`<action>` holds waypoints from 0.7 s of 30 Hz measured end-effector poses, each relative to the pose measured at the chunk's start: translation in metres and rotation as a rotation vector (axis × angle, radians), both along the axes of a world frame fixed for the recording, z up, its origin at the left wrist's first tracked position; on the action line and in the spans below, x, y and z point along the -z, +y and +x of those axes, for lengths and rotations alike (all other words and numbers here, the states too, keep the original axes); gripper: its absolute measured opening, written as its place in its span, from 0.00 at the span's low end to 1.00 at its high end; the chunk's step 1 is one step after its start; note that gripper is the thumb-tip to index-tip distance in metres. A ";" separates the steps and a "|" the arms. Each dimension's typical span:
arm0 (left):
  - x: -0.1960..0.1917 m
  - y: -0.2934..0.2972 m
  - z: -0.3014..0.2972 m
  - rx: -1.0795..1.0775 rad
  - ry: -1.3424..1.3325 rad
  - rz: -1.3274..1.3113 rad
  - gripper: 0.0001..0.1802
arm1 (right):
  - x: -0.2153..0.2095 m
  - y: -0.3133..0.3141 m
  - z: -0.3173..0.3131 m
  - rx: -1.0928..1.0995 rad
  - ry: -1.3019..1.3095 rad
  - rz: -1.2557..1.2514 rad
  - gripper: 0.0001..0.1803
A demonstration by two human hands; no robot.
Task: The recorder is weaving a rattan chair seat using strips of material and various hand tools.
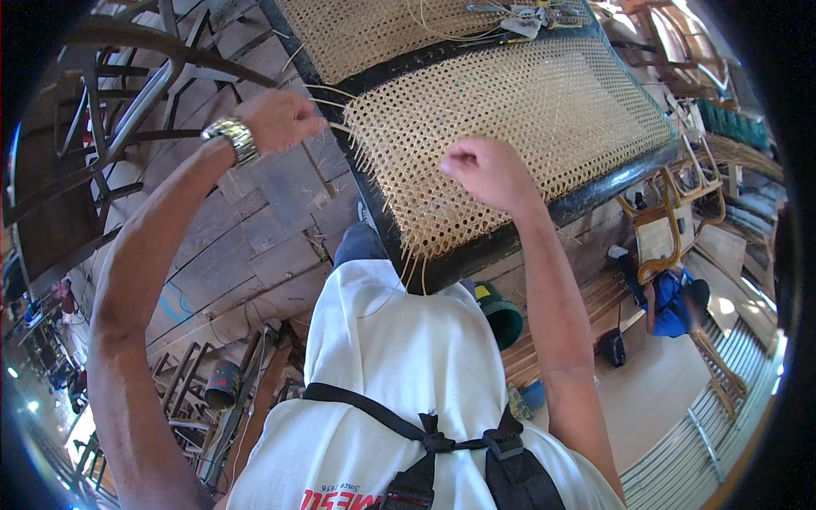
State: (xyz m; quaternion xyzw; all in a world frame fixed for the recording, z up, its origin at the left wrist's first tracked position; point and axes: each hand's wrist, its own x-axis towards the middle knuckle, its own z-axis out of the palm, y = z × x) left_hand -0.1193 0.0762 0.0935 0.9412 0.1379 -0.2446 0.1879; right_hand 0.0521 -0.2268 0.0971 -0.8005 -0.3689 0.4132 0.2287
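Note:
A woven cane panel (510,119) with an open lattice pattern stretches across a dark frame (476,265) in front of me. Loose strand ends stick out along its left edge and near corner. My left hand (276,121), with a gold watch on the wrist, is closed just off that left edge. A pale cane strand (337,127) runs from its fingertips to the weave. Over the middle of the panel, my right hand (493,172) is curled with thumb and forefinger together. Whatever it may hold is too small to make out.
Small tools (527,19) and coiled cane lie on the far part of the frame. Dark wooden chair frames (127,110) crowd the left. A green bucket (500,319) stands below the near edge. At right, a person in blue (676,304) sits near a wooden chair (656,234).

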 end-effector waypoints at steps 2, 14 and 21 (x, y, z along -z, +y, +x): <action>-0.034 -0.011 0.007 -0.122 -0.092 -0.159 0.30 | 0.009 0.021 -0.013 0.110 0.012 0.251 0.10; 0.032 -0.120 0.036 -0.135 0.122 -0.567 0.21 | 0.004 0.004 0.009 -0.069 -0.336 -0.047 0.10; 0.056 -0.128 0.074 0.340 0.210 -0.251 0.19 | -0.004 0.009 0.013 -0.003 -0.236 -0.166 0.10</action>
